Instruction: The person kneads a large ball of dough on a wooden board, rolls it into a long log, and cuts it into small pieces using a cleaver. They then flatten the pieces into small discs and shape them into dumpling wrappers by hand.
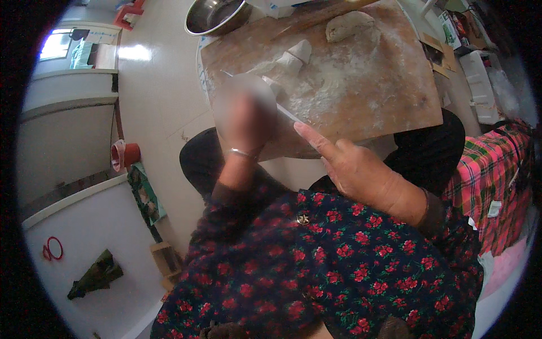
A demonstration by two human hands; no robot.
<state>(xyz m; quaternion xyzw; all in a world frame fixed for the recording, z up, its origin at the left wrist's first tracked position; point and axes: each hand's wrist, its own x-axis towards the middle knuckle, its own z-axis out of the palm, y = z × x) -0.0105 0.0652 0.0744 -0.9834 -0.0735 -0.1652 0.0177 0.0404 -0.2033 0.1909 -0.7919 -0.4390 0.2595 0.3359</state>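
Note:
My right hand [360,169] is closed round a knife, its index finger stretched along the back of the narrow blade [288,113]. The handle is hidden in the palm. Over the left part of a floured wooden board [394,101] is my left hand [245,114], blurred, so its fingers and anything in them cannot be made out. A piece of dough [272,86] shows beside it, near the blade. Farther up the board, cut dough pieces [291,62] lie close together, dusted with flour. A larger dough lump [349,26] rests near the far edge.
A metal bowl [194,29] stands beyond the board's far left corner. The board's near edge lies over my knees. To the right are a white plastic-foam box [478,84] and a plaid cloth [495,178]. A red bucket [132,153] is on the floor at left.

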